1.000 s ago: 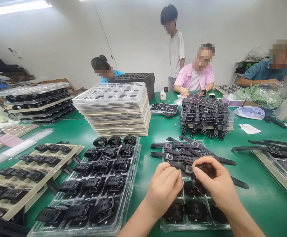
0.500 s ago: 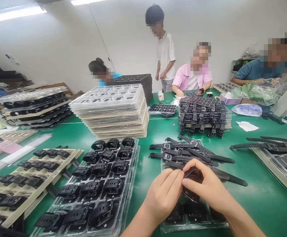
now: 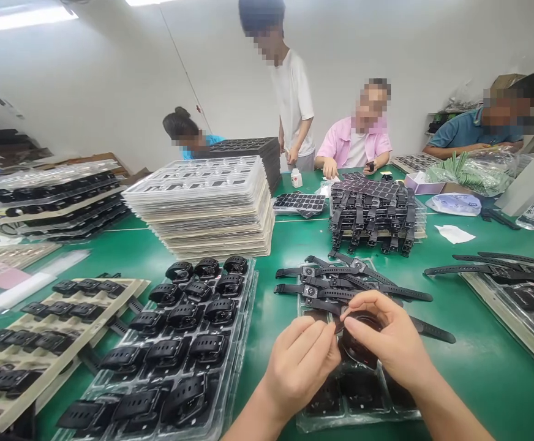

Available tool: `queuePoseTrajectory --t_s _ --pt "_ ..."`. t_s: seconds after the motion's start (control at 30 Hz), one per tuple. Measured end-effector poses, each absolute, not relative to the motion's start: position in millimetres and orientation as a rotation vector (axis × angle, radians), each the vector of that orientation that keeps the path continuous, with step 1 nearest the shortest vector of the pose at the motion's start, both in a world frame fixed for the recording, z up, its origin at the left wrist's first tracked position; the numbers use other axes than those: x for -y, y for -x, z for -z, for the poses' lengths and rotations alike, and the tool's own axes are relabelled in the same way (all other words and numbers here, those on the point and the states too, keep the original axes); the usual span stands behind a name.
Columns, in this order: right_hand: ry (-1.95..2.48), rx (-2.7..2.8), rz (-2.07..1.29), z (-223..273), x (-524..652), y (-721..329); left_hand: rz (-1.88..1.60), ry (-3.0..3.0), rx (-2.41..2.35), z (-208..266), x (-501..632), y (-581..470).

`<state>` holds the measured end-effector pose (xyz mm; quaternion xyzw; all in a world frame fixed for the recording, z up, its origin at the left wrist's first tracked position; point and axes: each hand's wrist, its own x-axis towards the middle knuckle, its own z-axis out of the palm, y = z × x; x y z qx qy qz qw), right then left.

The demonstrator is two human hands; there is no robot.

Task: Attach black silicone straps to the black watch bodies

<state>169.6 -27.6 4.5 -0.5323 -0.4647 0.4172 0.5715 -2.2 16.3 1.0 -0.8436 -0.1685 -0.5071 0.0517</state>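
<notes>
My right hand (image 3: 389, 337) is wrapped round a black smartwatch (image 3: 361, 352) whose strap is curved into a loop, thumb and forefinger curled over its top. At the loop's left edge my left hand (image 3: 301, 361) has its fingers bent and pinched on the strap; the fingertips partly hide that spot. Beneath both hands lies a clear plastic tray (image 3: 359, 419) with dark watches in its pockets. Several smartwatches with straps laid out flat (image 3: 335, 285) are heaped across the tray's far part, just beyond my fingers.
To the left, a clear tray (image 3: 244, 334) holds rows of looped watches, beside a beige tray (image 3: 124, 306) of more. Tall stacked trays (image 3: 203, 214) and a pile of watch-laden trays (image 3: 372, 214) stand farther back. Another tray (image 3: 501, 318) lies at right. Several co-workers are across the green table (image 3: 455, 373).
My left fingertips have drawn slightly down and away from my right fingers, and more of the watch shows. The standing person in white has leaned towards the table.
</notes>
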Motion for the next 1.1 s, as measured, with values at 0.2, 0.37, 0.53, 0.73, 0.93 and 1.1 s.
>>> queuePoseTrajectory --t_s 0.2,0.37,0.53,0.73,0.93,1.1 --pt "1.338 1.111 -0.841 -8.2 18.8 -183.4 1.851 2.518 0.793 -3.0 -16.6 4.8" --pt "1.509 1.474 -0.689 -17.8 -4.7 -174.4 2.267 2.46 1.088 6.4 -17.7 7.0" --pt "1.432 1.923 -0.725 -11.9 -29.1 -144.9 2.298 2.487 1.03 10.7 -18.1 4.6" --pt "1.416 2.217 -0.615 6.1 -45.8 -133.3 2.198 2.47 0.987 5.2 -17.7 2.7" --pt "1.66 2.227 -0.346 -13.8 -34.7 -170.9 2.178 2.513 0.934 3.3 -14.7 1.2" --pt "2.133 2.24 -0.214 -7.4 -18.7 -208.9 2.167 2.556 0.898 4.5 -14.0 0.0"
